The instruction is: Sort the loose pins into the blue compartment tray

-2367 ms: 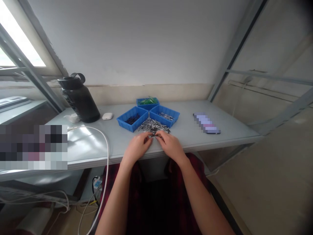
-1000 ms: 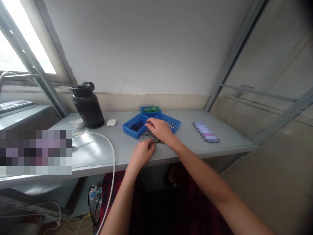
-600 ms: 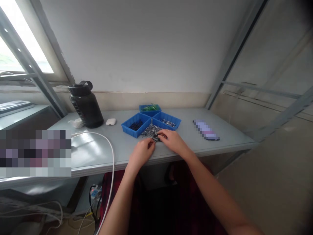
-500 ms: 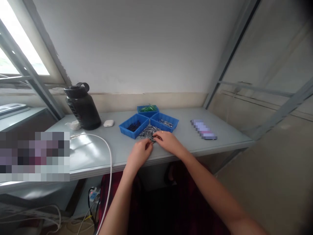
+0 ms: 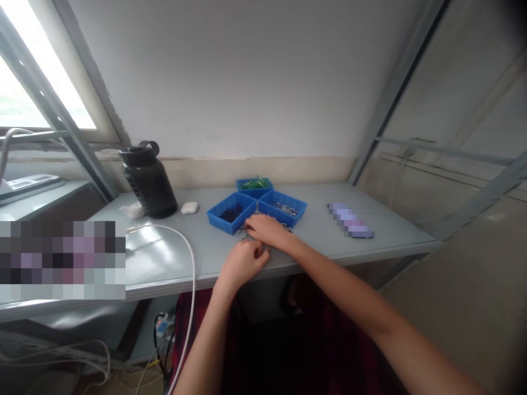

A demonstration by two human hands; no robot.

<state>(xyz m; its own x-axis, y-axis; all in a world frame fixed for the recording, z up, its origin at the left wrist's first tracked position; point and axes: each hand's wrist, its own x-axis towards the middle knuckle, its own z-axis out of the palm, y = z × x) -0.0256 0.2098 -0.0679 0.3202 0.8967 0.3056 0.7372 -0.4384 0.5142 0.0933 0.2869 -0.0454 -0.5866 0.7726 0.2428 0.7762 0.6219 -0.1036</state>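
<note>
Three blue trays stand together on the grey table: the left tray [image 5: 220,224] holds dark pieces, the right tray [image 5: 302,211] holds thin metallic pieces, and the back tray [image 5: 254,193] holds green pieces. A loose pile of metallic pieces [image 5: 285,225] lies in front, mostly hidden by my right hand [image 5: 263,228], whose fingers are bent over it near the left tray. Nearer the table edge, my left hand [image 5: 246,259] is curled, thumb toward the right. What either hand grips is too small or hidden to make out.
A dark bottle [image 5: 152,184] stands at the back left beside a white case [image 5: 190,208] and crumpled tissue [image 5: 132,210]. A phone [image 5: 351,220] lies to the right. A white cable [image 5: 191,274] hangs over the front edge. A metal frame [image 5: 397,90] rises at the right.
My right hand has moved left across the pile, covering more of it. My left hand sits slightly lower and nearer the edge. The whole view has shifted a little.
</note>
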